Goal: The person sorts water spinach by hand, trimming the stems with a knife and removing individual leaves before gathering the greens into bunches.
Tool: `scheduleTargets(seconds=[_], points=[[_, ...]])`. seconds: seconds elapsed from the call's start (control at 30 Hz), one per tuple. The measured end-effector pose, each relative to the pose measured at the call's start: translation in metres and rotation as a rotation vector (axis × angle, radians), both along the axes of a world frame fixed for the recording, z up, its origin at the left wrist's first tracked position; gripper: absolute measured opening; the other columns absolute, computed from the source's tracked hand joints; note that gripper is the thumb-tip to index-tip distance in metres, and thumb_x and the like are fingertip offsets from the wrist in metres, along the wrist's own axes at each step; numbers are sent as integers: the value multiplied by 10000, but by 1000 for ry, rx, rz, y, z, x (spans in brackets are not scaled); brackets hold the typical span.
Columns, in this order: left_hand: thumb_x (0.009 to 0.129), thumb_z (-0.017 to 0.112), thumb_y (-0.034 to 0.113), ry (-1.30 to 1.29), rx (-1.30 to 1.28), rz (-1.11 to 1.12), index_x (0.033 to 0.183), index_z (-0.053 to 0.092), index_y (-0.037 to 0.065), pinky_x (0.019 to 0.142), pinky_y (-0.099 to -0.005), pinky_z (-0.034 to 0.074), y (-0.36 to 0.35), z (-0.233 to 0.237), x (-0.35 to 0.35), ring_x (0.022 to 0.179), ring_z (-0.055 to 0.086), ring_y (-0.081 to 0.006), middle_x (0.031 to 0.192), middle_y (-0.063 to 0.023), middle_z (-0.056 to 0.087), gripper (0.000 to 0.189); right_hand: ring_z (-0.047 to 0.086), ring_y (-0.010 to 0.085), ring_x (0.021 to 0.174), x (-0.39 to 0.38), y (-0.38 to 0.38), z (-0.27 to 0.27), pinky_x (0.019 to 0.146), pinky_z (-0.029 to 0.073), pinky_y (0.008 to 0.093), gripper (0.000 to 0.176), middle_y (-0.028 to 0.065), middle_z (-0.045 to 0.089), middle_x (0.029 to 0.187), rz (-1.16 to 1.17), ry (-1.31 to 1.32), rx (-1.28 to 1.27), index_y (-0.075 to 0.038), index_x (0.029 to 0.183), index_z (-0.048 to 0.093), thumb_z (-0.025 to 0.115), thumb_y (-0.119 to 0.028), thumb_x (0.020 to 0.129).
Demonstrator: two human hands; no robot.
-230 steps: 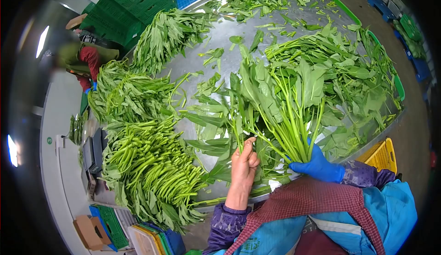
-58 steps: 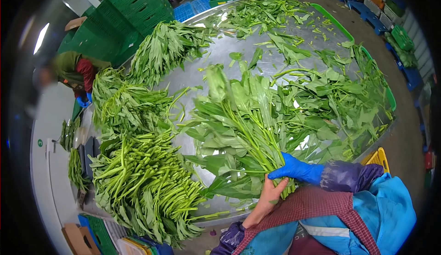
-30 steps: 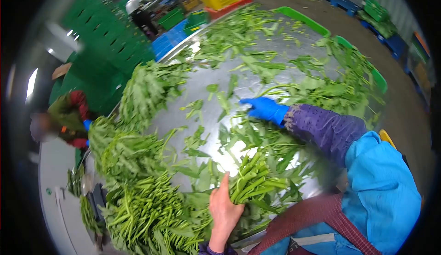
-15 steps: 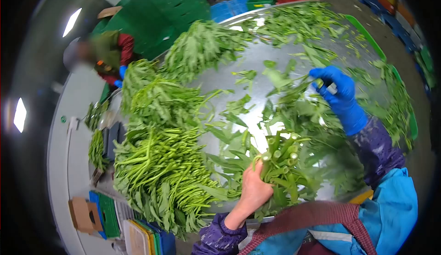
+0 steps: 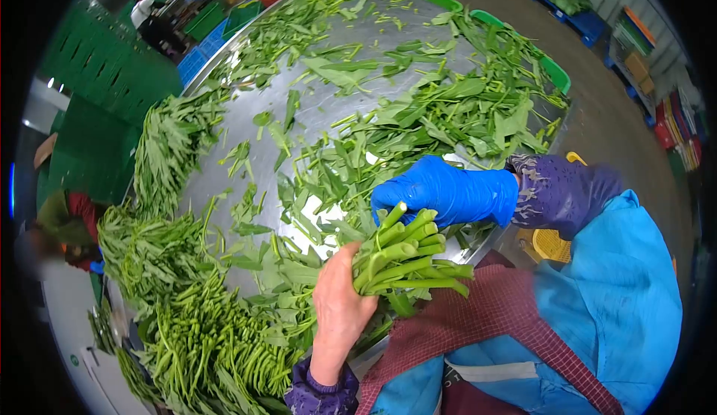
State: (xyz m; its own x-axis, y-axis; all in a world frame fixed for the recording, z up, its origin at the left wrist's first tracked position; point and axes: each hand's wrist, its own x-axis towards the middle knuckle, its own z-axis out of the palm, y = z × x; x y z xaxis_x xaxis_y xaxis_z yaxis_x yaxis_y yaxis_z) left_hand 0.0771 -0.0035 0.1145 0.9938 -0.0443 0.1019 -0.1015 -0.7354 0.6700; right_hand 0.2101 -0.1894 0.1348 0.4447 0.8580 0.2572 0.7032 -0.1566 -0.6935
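My bare left hand (image 5: 340, 307) is wrapped round a bunch of thick green stems (image 5: 407, 254), whose cut ends point up and to the right. Touching or just behind the top of that bunch is my right hand (image 5: 441, 193) in a blue glove, its fingers bent and partly hidden by the stems; whether it grips anything is unclear. Loose leafy greens (image 5: 463, 109) lie beyond both hands on the metal table (image 5: 265, 109). Stacked bundles of greens (image 5: 216, 333) line the table's left side.
Green trays (image 5: 556, 73) edge the table's far right side. A co-worker (image 5: 71, 224) stands at the left, another person (image 5: 149, 23) farther back. Green crates (image 5: 112, 64) rise at the upper left. A yellow basket (image 5: 551, 245) is below my right sleeve.
My right hand has come down and in from the upper right to the bunch. The bunch in my left hand now tilts rightward. The view has turned to the right.
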Motion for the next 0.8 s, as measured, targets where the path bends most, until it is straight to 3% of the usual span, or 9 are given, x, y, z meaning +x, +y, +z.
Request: scheduleTargets(seconds=[0.07, 0.17, 0.4, 0.47, 0.53, 0.67, 0.7, 0.77, 0.8], points=[[625, 676, 47, 43, -79, -60, 1028, 527, 24, 717, -368, 445, -3, 7, 5, 824, 562, -330, 892, -168, 579, 429, 575, 311, 644, -5, -4, 2, 520, 447, 368, 193, 79, 570, 731, -25, 42, -4, -163, 878, 521, 624, -245, 735], [653, 669, 29, 462, -460, -257, 1005, 550, 9, 755, -300, 441, -3, 11, 5, 844, 574, -176, 910, -100, 610, 372, 573, 314, 656, -11, -10, -5, 525, 456, 373, 272, 71, 584, 763, 31, -71, 11, -185, 981, 516, 613, -240, 733], [658, 719, 109, 895, -548, -387, 972, 585, 31, 715, -297, 438, 3, 1, -2, 795, 536, -166, 861, -52, 594, 350, 566, 262, 587, -19, -24, -17, 448, 422, 342, 307, 36, 561, 723, 63, -268, -22, -173, 994, 510, 616, -197, 707], [668, 735, 179, 800, -612, -452, 974, 587, 41, 716, -299, 435, -3, -2, 0, 797, 530, -165, 854, -49, 590, 367, 559, 267, 564, -18, -22, -13, 446, 427, 352, 315, 43, 558, 716, 44, -263, -12, -164, 1004, 514, 614, -199, 707], [679, 724, 193, 775, -779, -431, 967, 586, 33, 716, -306, 436, -10, 5, 1, 801, 534, -180, 866, -66, 592, 357, 523, 313, 515, -13, -22, -7, 440, 402, 385, 183, 110, 524, 618, 123, -227, 32, -125, 856, 510, 588, -235, 731], [667, 701, 126, 938, -422, -432, 991, 578, 31, 742, -314, 442, -3, 7, 9, 836, 548, -181, 905, -70, 595, 359, 499, 313, 533, 7, -29, -6, 452, 389, 382, 110, 148, 506, 629, 308, -355, 9, -69, 784, 499, 525, -176, 780], [670, 695, 102, 895, -235, -572, 982, 570, 18, 725, -297, 455, -2, 0, 14, 813, 558, -159, 892, -65, 594, 346, 506, 306, 574, 15, -28, -8, 487, 396, 376, 108, 161, 504, 653, 403, -76, 169, -61, 773, 503, 509, -165, 798], [662, 697, 84, 820, -311, -514, 966, 573, 15, 717, -294, 458, -7, 10, 12, 804, 558, -155, 888, -63, 595, 335, 564, 264, 605, 52, -43, -2, 472, 454, 367, 135, 53, 557, 774, 249, -604, -186, -114, 887, 514, 509, -196, 780], [655, 699, 66, 739, -391, -448, 951, 575, 13, 709, -291, 461, -10, 16, 11, 796, 558, -150, 884, -61, 596, 325, 571, 262, 617, 71, -59, 5, 474, 457, 368, 142, 52, 559, 791, 105, -659, -199, -121, 900, 517, 510, -192, 777]])
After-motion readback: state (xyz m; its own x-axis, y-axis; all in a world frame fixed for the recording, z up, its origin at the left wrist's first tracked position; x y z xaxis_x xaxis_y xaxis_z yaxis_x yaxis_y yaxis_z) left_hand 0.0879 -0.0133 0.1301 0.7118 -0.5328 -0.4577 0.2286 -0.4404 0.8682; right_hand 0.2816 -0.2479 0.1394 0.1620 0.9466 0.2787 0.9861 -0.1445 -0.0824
